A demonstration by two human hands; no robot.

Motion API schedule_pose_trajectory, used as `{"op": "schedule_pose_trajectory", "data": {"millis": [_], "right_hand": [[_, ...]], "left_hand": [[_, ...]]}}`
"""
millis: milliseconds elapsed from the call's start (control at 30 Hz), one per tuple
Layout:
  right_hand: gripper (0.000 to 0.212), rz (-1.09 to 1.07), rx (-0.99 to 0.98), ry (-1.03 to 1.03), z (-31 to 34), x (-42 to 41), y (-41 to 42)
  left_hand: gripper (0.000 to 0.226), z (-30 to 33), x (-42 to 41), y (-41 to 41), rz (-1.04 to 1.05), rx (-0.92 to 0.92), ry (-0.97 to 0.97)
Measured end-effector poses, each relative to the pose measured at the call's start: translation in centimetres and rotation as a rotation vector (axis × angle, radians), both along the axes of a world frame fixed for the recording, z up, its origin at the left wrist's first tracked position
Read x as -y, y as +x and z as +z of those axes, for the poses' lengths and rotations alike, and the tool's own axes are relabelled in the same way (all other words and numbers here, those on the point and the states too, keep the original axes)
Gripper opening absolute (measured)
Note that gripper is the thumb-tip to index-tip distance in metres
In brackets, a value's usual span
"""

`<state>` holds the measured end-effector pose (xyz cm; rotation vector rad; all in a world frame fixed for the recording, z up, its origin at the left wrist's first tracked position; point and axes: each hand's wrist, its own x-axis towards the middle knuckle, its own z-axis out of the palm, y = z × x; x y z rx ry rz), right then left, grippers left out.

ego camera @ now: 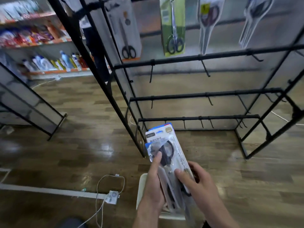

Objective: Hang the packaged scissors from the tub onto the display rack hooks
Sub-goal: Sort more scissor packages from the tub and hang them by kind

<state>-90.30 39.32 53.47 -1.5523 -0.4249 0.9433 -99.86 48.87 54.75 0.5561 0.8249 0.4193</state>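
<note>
Four packs already hang on the top rail of the display rack [205, 57], well above the grip; every hook on the three lower rails is bare, so most of the job looks undone. Both hands hold a small fanned stack of packaged scissors [166, 155]: the left hand [153, 183] curls round its lower edge with the thumb on the front pack, and the right hand [197, 180] pinches the other side. Directly beneath the grip sits the pale tub [139, 193], its contents hidden by hands and packs
</note>
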Motion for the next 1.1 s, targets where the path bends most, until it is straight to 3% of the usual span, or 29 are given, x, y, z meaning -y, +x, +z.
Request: {"op": "schedule_pose_trajectory", "data": {"millis": [100, 433, 667, 833, 1033, 1100], "right_hand": [[0.016, -0.052, -0.002, 0.052, 1.8, 0.0, 1.5], [0.019, -0.112, 0.025, 0.141, 4.9, 0.6, 10.9], [0.026, -0.074, 0.174, 0.106, 5.2, 0.2, 18.4], [0.031, -0.036, 0.284, 0.077, 5.6, 0.3, 21.6], [0.031, 0.013, 0.434, 0.021, 6.0, -0.9, 23.3], [0.026, 0.054, 0.475, -0.013, 6.3, -1.5, 23.7]], "left_hand": [[0.055, 2.1, -0.2, 2.0, -0.040, 0.026, 0.062], [0.063, 4.2, 0.7, 11.4, -0.067, 0.128, 0.063], [0.067, 4.1, 0.9, 18.4, 0.002, 0.140, 0.072], [0.056, 3.0, 0.5, 21.4, 0.022, 0.134, 0.110], [0.091, 2.2, -0.5, 23.6, 0.129, 0.062, 0.113], [0.093, 1.9, -0.9, 23.9, 0.139, 0.082, 0.100]]}}
